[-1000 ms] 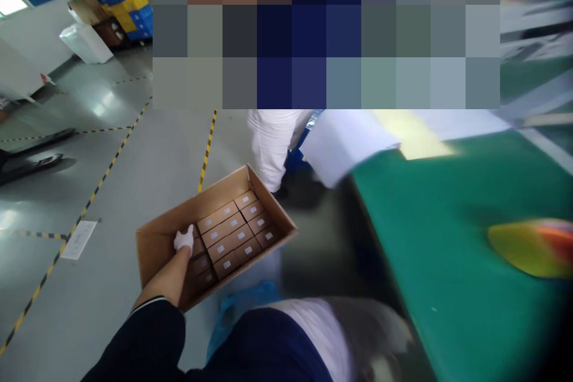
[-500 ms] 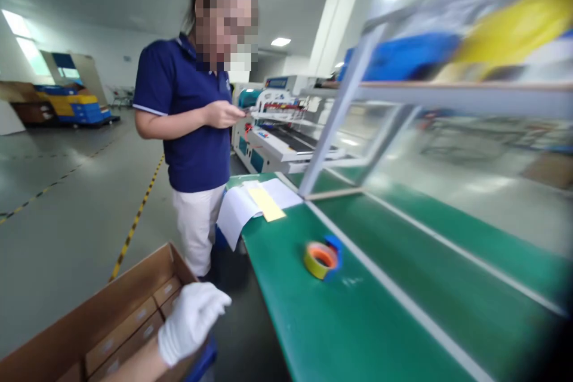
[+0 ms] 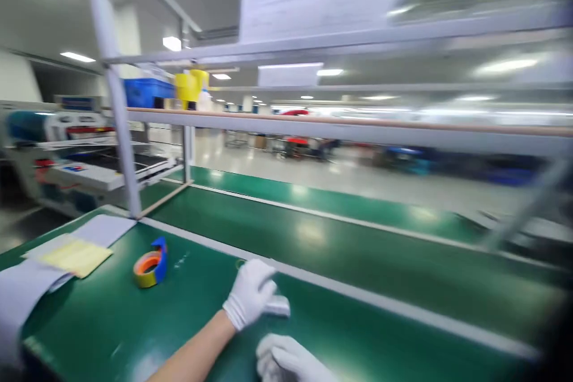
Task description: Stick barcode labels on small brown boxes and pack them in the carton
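Observation:
My left hand (image 3: 251,293), in a white glove, is closed over the green bench top (image 3: 201,340). A small white block-like object (image 3: 278,305) sticks out from under its fingers; motion blur hides what it is. Lower down, at the bottom edge of the view, my right hand (image 3: 290,361) is also gloved, with its fingers curled in. Whatever may be inside those fingers is hidden. To the left of both hands a tape roll (image 3: 147,270), yellow and orange with a blue piece, lies on the bench.
White papers (image 3: 102,230) and a yellow sheet (image 3: 78,255) lie at the bench's left end. A metal shelf frame (image 3: 120,113) rises behind, carrying a blue bin (image 3: 145,93) and yellow containers (image 3: 190,88). Beyond it on the left stands a machine (image 3: 89,161).
My view has swung right, away from the co-worker and the open carton of small boxes. The left hand has moved from beside the carton to over the bench; my right hand has come into view.

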Motion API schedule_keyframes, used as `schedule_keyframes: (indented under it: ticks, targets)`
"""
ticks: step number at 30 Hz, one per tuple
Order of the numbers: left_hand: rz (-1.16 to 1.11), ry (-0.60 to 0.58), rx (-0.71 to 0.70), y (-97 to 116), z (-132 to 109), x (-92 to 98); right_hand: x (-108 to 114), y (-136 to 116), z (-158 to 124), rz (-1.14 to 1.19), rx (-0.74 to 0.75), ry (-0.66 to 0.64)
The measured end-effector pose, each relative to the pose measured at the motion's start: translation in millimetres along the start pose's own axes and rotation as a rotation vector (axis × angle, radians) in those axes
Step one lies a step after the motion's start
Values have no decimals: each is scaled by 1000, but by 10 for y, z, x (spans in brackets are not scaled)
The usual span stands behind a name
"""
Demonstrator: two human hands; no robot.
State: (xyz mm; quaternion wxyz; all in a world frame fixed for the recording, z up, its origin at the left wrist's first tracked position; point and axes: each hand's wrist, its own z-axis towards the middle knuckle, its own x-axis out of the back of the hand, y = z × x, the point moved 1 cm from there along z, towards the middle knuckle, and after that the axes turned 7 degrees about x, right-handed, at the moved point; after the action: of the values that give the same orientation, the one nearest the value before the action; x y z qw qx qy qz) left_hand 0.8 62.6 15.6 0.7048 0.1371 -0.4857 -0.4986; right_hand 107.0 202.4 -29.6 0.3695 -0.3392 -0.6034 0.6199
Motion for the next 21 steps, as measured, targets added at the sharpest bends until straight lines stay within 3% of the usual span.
schedule_keyframes:
  ticks: [4,8,10,13,15,18,21]
  targets:
    - [-25,-50,131,-363,63,-361,83,221,-111,303,-105,30]
    - [9,-186,160,-566,-88,-442,94,99,-134,278,-102,-22]
    - [18,-249,141,-559,-172,-421,185,-12,-162,85,-62,104]
    - [26,-357,127,-482,-248,-383,403,-99,-193,-176,43,498]
    - [22,-417,132,-425,-262,-367,516,-76,-191,-287,105,674]
    - [-39,-463,160,-359,-261,-356,567,19,-165,-429,147,748]
    - [-279,-524,256,-312,-273,-363,511,72,-142,-508,158,730]
